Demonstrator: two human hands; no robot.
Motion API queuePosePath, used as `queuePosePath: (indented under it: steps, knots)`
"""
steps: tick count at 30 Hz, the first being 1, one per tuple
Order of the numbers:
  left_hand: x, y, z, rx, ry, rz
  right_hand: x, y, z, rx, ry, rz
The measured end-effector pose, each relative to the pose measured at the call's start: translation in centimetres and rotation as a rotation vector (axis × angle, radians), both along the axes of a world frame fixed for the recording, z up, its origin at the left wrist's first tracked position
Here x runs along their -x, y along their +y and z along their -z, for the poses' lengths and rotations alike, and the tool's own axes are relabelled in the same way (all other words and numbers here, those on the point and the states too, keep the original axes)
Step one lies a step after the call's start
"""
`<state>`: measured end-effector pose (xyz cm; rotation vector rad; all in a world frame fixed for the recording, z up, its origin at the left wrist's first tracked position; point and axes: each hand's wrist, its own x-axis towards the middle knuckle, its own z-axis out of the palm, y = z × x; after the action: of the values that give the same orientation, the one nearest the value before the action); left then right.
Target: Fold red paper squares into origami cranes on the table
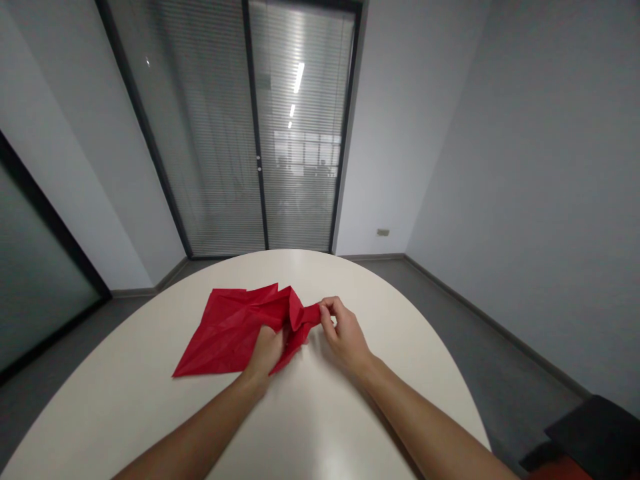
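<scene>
At our right hand (345,335), thumb and finger pinching: narrow end of one creased red cloth (227,332), which lies on a round white table (413,340). At our left hand (268,347), fingers hidden among the folds: grip we cannot tell. Farther out, we list one glass door (305,187), one wall socket (383,233).

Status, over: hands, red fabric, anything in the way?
Right hand pinching narrow end of red fabric. Left hand at its near side, fingers hidden by it. Fabric creased, bunched rightward. Dark object beyond table edge, apart from hands.
</scene>
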<state>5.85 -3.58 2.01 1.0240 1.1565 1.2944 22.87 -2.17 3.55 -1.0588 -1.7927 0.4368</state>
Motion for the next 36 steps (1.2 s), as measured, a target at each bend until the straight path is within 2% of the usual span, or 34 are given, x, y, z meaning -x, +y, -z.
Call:
queuePosePath:
  steps: [5, 14, 22, 26, 31, 36]
  knots:
    - [0.1, 0.0, 0.1, -0.022, -0.108, 0.006, -0.1, 0.5, 0.4, 0.036, 0.056, 0.024]
    - [-0.1, -0.1, -1.3, 0.133, -0.404, -0.049, -0.1, 0.7, 0.3, -0.010, 0.172, -0.047]
    - [0.4, 0.5, -1.1, 0.041, -0.337, 0.044, -0.1, 1.0, -0.2, 0.162, 0.334, -0.157]
    - [0.4, 0.5, -0.9, 0.023, -0.325, 0.078, -0.7, 1.6, 0.3, 0.153, 0.341, -0.184]
    - [0.5, 0.9, -0.4, 0.027, -0.385, 0.040, -1.2, 2.4, 0.9, 0.166, 0.451, -0.217]
    - [0.7, 0.8, -0.5, 0.043, -0.406, 0.038, -1.2, 2.0, 0.7, 0.177, 0.451, -0.158]
